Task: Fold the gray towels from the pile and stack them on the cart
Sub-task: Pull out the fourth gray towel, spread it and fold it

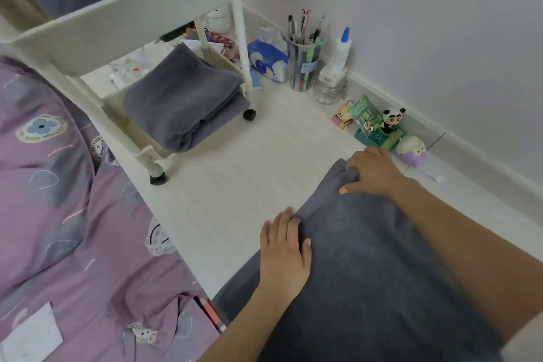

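Both hands lay flat, fingers released, on a gray towel [367,258] spread over the white surface [235,185]; the left hand [285,250] pressed its left edge, the right hand [373,170] its far corner. A folded towel [185,103] sat on the cart [117,23] at far left.

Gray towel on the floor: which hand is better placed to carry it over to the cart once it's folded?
Probably the left hand. It rests on the gray towel at the edge facing the cart, where a folded towel already lies on the lower shelf. The right hand presses the far corner by the wall.
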Tool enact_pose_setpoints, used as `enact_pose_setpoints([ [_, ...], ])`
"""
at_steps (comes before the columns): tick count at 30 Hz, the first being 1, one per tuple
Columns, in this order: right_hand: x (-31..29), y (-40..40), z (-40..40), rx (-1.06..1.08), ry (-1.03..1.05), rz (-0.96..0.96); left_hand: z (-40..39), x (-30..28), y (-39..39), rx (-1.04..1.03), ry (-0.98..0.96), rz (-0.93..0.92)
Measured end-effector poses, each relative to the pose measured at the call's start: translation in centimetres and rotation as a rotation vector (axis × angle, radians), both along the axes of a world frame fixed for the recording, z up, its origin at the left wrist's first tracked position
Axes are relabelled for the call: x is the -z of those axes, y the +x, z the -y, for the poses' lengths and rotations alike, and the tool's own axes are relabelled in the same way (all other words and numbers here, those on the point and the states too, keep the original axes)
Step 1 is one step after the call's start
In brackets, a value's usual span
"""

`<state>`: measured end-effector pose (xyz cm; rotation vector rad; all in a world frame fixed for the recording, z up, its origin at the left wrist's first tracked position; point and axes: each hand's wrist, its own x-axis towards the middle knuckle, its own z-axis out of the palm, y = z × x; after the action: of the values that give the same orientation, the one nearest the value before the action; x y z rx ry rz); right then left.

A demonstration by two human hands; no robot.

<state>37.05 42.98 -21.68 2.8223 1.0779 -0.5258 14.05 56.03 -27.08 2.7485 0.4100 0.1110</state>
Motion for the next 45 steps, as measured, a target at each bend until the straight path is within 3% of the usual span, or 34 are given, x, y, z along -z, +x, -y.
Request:
enact_pose_setpoints([
  [3,1.0,0.3,0.2,0.214,0.091,-0.033,0.0,0.7,1.2,0.146,0.046,0.028],
  [6,2.0,-0.3,-0.1,0.375,0.301,-0.262,0.4,1.1,1.9,0.270,0.094,0.041],
  [8,1.8,-0.6,-0.3,0.504,0.452,-0.391,0.6,1.1,2.4,0.246,0.083,0.039],
  [10,1.6,-0.6,-0.1,0.569,0.444,-0.426,0.8,0.9,3.1,0.192,0.047,0.043],
  [13,1.8,-0.5,0.3,0.569,0.426,-0.450,1.2,0.3,4.5,0.167,0.056,0.046],
  [18,2.2,-1.2,0.0,0.583,0.647,-0.427,2.2,0.4,6.8,0.225,0.130,0.059],
  [23,3.5,-1.0,-0.6,0.909,0.901,-0.516,1.8,-0.3,8.5,0.048,0.001,0.081],
  [26,4.3,-0.7,-1.2,1.003,0.821,-0.494,0.7,-0.4,9.6,-0.017,-0.026,0.120],
  [29,4.3,-0.7,-1.9,0.989,0.706,-0.339,-0.3,0.1,10.2,-0.021,-0.048,0.097],
  [33,4.5,-2.1,-2.8,0.819,0.510,-0.052,-0.7,0.1,10.4,-0.057,-0.132,0.031],
  [36,5.4,-2.9,-3.1,0.651,0.446,0.114,-0.4,-0.6,10.8,-0.065,-0.066,0.085],
  [41,6.1,-2.9,-3.0,0.566,0.462,0.203,1.4,0.7,8.3,0.307,0.069,0.094],
  [45,5.5,-3.7,-2.4,0.564,0.642,0.136,1.3,1.9,7.4,0.305,0.139,-0.057],
])
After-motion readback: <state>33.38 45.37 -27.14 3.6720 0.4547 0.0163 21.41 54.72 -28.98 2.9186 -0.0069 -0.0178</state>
